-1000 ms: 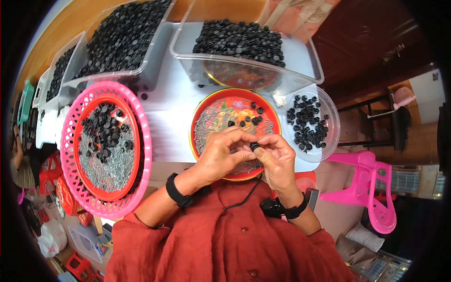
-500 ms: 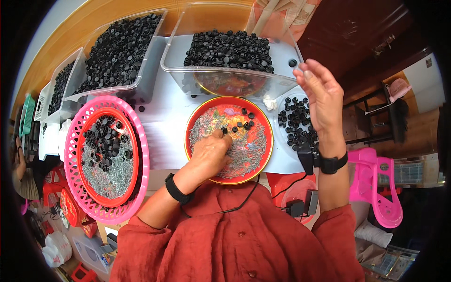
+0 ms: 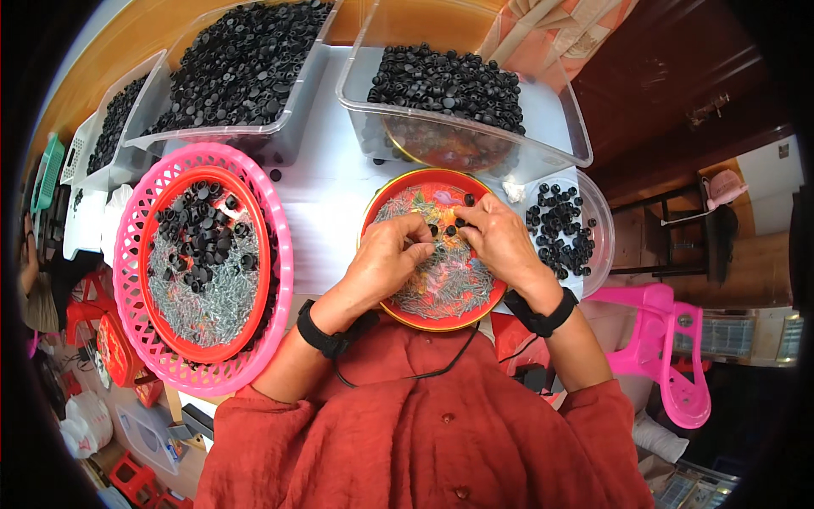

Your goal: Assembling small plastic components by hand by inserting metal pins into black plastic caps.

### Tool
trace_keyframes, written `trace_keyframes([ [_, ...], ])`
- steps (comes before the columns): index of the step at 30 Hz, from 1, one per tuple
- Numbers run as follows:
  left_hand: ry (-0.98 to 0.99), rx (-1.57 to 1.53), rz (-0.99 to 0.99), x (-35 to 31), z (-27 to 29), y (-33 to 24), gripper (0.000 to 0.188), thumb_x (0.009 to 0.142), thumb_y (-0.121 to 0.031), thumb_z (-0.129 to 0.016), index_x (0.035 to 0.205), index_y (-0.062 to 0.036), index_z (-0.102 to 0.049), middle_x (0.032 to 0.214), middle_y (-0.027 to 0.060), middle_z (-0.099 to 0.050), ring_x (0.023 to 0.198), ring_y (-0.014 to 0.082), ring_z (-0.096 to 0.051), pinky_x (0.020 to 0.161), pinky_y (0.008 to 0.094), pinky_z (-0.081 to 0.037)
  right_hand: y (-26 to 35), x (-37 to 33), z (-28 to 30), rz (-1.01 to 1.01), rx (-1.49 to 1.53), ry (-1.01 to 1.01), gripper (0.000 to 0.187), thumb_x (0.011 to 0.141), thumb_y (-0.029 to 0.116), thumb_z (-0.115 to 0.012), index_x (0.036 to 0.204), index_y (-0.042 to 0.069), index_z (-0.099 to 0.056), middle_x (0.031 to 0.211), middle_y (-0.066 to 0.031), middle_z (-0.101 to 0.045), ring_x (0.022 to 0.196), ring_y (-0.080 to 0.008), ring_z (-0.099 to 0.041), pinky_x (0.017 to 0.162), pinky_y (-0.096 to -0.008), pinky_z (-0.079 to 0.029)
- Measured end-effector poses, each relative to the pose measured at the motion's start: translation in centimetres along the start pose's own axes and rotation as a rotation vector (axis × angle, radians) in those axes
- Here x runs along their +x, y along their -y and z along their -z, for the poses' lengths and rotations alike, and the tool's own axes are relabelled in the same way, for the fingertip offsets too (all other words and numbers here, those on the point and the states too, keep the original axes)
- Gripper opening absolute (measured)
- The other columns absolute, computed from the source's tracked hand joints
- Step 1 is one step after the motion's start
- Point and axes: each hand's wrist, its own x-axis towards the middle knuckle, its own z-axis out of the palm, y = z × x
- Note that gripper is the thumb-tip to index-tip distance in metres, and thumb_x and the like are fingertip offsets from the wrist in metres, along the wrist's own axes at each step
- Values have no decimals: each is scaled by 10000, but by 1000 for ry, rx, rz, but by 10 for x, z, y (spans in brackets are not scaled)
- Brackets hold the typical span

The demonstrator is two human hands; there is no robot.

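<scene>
"What has the right hand (image 3: 500, 239) done?"

"Half a second ago it was raised, fingers spread, at the four o'clock corner of the clear bin (image 3: 543, 144), with a black cap just off its fingertips. That one is gone from there. The hand has come down to the red tray's (image 3: 433, 175) two o'clock, fingers bent at another black cap (image 3: 460, 222)."

"And the left hand (image 3: 381, 254)?"

"A second ago it met the right at the tray's five o'clock. Now they're apart, its fingertips near the dial's centre."

Bright centre, dark curved fisheye rim
</scene>
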Motion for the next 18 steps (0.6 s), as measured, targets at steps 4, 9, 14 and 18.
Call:
trace_keyframes([
  [4, 56, -244, 54, -3, 0, 9, 45, 801, -45, -619, 825, -16, -593, 737, -4, -599, 649, 66, -532, 580, 241, -438, 1, 1, -3, -17, -139, 76, 171, 709, 36, -651, 878, 14, -638, 790, -130, -565, 760, -287, -573, 679, -364, -456],
  [9, 73, -449, 128, -5, 1, 8, 42, 819, -39, -599, 854, -18, -592, 781, -4, -596, 668, 61, -538, 606, 209, -441, 6, -8, 4, -186, 406, 18, 202, 717, 29, -684, 914, 27, -643, 814, -80, -626, 737, -189, -610, 661, -297, -481],
  [14, 70, -633, 113, -4, 1, 1, 53, 817, -21, -596, 862, -8, -572, 768, 7, -592, 682, 62, -550, 609, 203, -453, 24, -21, 14, -386, 951, 76, 196, 778, 14, -666, 969, -11, -629, 868, -33, -648, 738, -64, -583, 656, -207, -473],
  [18, 82, -636, 81, -4, -7, -2, 48, 811, -12, -595, 851, -12, -569, 770, 7, -592, 685, 62, -554, 602, 210, -457, 22, -29, 12, -406, 1015, 43, 200, 785, 20, -663, 982, 3, -632, 841, -25, -652, 708, -50, -582, 595, -181, -455],
])
